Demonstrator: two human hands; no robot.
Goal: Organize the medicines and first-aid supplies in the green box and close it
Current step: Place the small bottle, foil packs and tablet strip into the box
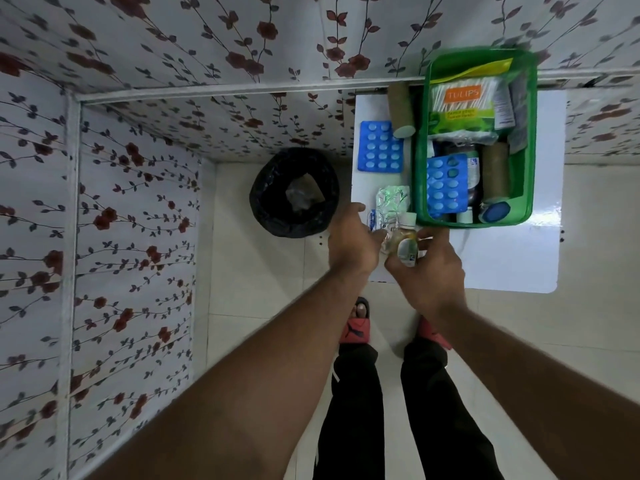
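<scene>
The green box [420, 174] stands open on a small white table [509, 258]. Inside it lie a cotton-bud pack [462, 105], a blue blister strip [445, 185], a brown roll [496, 173] and a dark bottle. My right hand [429, 268] grips a small amber bottle [405, 242] with a white cap just in front of the box. My left hand [353, 237] reaches at the table's left edge, fingers by a silver foil strip [391, 206]. A second blue blister strip [381, 147] and a brown roll [401, 109] lie left of the box.
A black-lined waste bin [294, 192] sits on the tiled floor left of the table. Floral-papered walls close in on the left and back. My feet in red sandals stand below the table's near edge.
</scene>
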